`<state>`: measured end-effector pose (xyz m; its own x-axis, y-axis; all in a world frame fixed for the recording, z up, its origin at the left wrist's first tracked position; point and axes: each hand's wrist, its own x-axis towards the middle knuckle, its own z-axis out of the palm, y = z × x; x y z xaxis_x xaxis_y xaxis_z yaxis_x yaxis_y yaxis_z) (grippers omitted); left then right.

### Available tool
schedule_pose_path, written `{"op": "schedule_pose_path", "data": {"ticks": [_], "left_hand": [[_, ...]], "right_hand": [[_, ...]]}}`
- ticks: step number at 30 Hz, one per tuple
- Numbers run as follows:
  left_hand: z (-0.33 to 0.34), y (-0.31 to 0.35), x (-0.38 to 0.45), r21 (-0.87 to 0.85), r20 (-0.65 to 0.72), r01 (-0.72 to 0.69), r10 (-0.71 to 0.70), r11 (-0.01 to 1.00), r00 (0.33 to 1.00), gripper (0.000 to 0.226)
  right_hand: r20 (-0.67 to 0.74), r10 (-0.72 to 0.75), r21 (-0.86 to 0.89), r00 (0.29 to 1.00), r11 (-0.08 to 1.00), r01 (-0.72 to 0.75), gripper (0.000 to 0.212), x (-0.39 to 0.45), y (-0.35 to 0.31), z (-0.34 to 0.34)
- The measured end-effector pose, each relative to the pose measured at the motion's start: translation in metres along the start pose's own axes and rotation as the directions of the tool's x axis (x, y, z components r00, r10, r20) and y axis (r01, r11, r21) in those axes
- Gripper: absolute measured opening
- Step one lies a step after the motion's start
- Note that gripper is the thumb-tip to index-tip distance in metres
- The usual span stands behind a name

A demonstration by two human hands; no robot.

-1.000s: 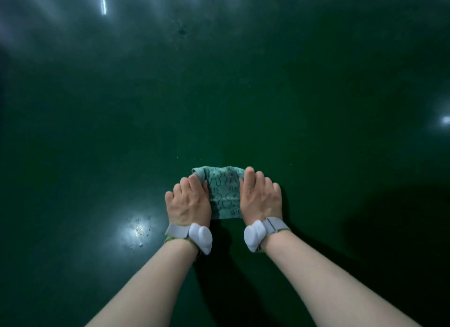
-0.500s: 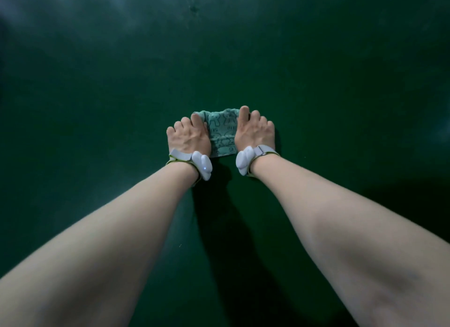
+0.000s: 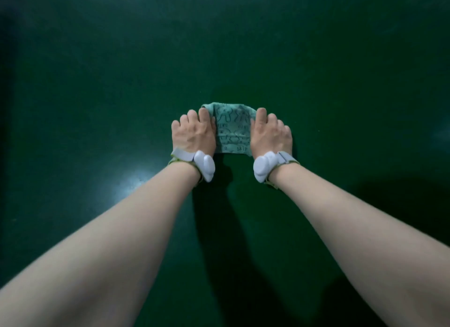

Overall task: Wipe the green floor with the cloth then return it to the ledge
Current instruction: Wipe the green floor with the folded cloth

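— Where's the cloth point(image 3: 233, 131) right now?

— Flat on the green floor point(image 3: 316, 71), folded into a narrow strip. It's pale green with little outlined figures printed on it, and I can read "SKIP" along the edge nearest me.

— And your hands?

— One on each side of the cloth. My left hand point(image 3: 193, 134) presses down on its left edge, fingers curled and close together, knuckles up. My right hand point(image 3: 270, 135) does the same on its right edge. Both sit palm-down with the cloth pinned under them; only the middle strip shows between them. Whether the fingertips are gripping the fabric or just bearing down on it, I can't tell.

— Anything on your wrists?

— A grey band with a white pod on each: left wristband point(image 3: 194, 162) just behind the cloth's near-left corner, right wristband point(image 3: 269, 164) behind its near-right corner.

— And around the cloth?

— Bare forearms reaching back toward me, their dark shadow point(image 3: 226, 229) on the floor between them, and a pale glare patch point(image 3: 129, 188) left of the cloth, beside my left forearm.
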<state>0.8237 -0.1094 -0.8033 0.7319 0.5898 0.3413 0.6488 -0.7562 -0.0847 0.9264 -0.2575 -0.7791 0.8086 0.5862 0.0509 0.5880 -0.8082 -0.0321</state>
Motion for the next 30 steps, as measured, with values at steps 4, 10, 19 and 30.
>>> {"op": "schedule_pose_path", "data": {"ticks": [4,10,19,30], "left_hand": [[-0.017,-0.016,-0.059,-0.1,0.02,0.039,-0.037,0.994,0.999,0.03],[-0.027,-0.031,-0.085,-0.12,0.049,0.05,-0.044,0.992,0.998,0.03],[-0.003,-0.053,0.008,-0.064,0.11,0.091,-0.084,0.994,0.99,0.033],[0.026,-0.072,0.097,0.037,0.334,0.13,-0.135,0.991,0.933,0.024]], "right_hand": [[-0.035,-0.025,0.033,0.999,0.999,0.026,0.027,-0.048,-0.006,-0.005],[-0.064,-0.034,0.054,0.997,0.998,0.038,0.029,-0.072,-0.017,-0.007],[-0.099,-0.13,-0.03,0.987,0.991,0.128,0.025,0.03,-0.05,0.005],[0.059,-0.152,-0.06,0.987,0.986,0.156,0.034,0.119,-0.083,0.0]]}}
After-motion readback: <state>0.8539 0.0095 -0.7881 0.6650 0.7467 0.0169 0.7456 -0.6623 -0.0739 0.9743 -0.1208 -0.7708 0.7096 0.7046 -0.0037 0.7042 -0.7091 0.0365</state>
